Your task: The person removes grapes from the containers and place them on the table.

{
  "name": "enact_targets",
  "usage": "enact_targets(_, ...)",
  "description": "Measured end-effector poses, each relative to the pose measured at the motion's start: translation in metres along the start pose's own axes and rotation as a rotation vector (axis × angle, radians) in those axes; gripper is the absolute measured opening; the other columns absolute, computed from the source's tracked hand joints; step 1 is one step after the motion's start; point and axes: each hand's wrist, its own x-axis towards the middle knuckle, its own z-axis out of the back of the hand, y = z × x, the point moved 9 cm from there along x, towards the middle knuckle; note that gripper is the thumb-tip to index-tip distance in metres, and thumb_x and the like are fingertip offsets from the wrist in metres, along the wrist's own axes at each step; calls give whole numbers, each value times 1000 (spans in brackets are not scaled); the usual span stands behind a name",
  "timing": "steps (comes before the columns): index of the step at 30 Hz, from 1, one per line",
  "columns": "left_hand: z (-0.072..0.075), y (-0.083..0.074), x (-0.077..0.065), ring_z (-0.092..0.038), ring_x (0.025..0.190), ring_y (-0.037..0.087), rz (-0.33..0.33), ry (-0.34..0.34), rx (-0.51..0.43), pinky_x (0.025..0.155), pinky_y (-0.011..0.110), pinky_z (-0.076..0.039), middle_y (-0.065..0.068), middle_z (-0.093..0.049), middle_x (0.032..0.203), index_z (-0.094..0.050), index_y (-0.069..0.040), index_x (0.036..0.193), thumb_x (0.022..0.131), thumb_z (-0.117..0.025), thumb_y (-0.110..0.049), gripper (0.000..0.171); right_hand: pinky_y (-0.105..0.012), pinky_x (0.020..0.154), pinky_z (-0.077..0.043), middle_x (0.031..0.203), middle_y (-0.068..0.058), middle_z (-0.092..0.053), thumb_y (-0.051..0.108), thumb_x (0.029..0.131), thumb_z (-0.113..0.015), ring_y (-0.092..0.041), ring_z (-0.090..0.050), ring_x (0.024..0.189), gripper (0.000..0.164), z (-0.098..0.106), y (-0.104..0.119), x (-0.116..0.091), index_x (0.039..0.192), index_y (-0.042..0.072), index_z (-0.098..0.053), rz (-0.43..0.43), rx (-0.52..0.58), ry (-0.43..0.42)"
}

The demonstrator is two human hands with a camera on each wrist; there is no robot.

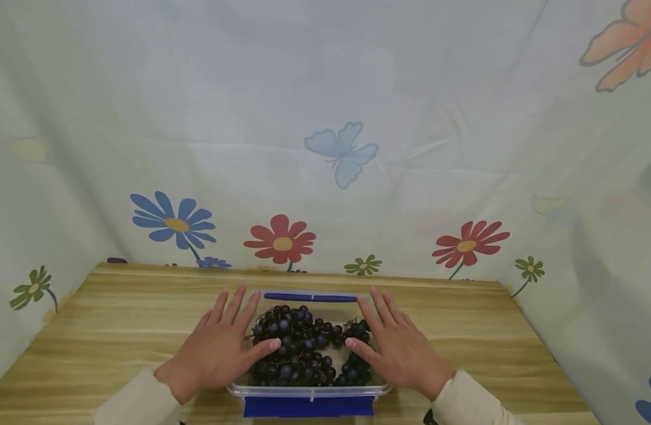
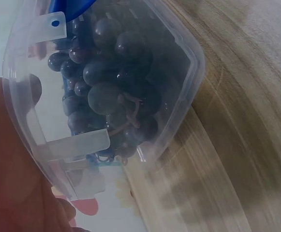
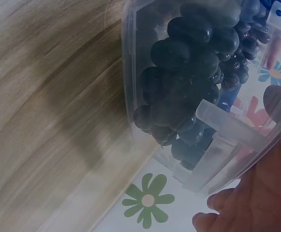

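Observation:
A clear plastic box [image 1: 311, 392] with blue flaps at its front and back stands on the table, full of dark grapes [image 1: 290, 345]. My left hand [image 1: 213, 348] lies over the box's left edge, fingers straight and pointing away, thumb reaching inward above the grapes. Mirroring it, my right hand [image 1: 405, 351] spreads over the right edge, its thumb also pointing inward. Both wrist views show the box's clear side wall with grapes [image 2: 106, 96] pressed close behind it, and translucent side tabs [image 3: 232, 123]. Whether a clear lid covers the box I cannot tell.
The box stands on a wood-grain tabletop [image 1: 113, 319]. A pale cloth [image 1: 240, 106] printed with flowers and butterflies hangs behind and along both sides of the table.

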Motion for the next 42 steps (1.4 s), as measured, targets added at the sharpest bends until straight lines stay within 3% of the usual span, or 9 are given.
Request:
enact_targets(9, -9, 3, 4, -6, 159, 55, -51, -10, -50, 126, 71, -16, 26, -5, 175, -15, -5, 167, 99, -39, -78, 102, -58, 131, -21, 176, -7, 3, 73, 103, -35, -31, -4, 165, 92, -4, -2, -1, 168, 12, -13, -4, -7, 8)
enact_targets(17, -11, 6, 5, -6, 160, 53, -35, -6, -100, 125, 71, -18, 25, -2, 175, -8, 0, 166, 100, -39, -77, 106, -56, 131, -22, 177, -9, 0, 74, 102, -34, -29, -7, 165, 95, -5, 0, 0, 167, 8, -14, 1, -26, -6)
enact_targets(26, -16, 10, 4, -8, 161, 50, 9, 25, -172, 124, 71, -23, 22, 5, 176, 1, -4, 167, 101, -37, -75, 104, -59, 129, -25, 177, -8, 0, 69, 104, -39, -29, -10, 165, 91, -6, 0, 0, 168, 9, -14, -3, -26, -12)
enact_targets(36, -24, 16, 2, -25, 156, 53, 46, 83, -235, 113, 69, -42, 20, 11, 176, 11, -12, 167, 102, -36, -74, 102, -60, 129, -26, 177, -7, 0, 71, 103, -37, -28, -10, 165, 91, -7, 0, -1, 168, 11, -14, -1, -29, -8)
enact_targets(42, -27, 17, 4, -19, 158, 52, 48, 81, -271, 116, 71, -37, 20, 9, 176, 11, -14, 168, 103, -38, -71, 99, -61, 129, -25, 177, -7, 0, 70, 104, -38, -29, -11, 165, 90, -8, 0, -1, 168, 12, -14, -3, -41, -16)
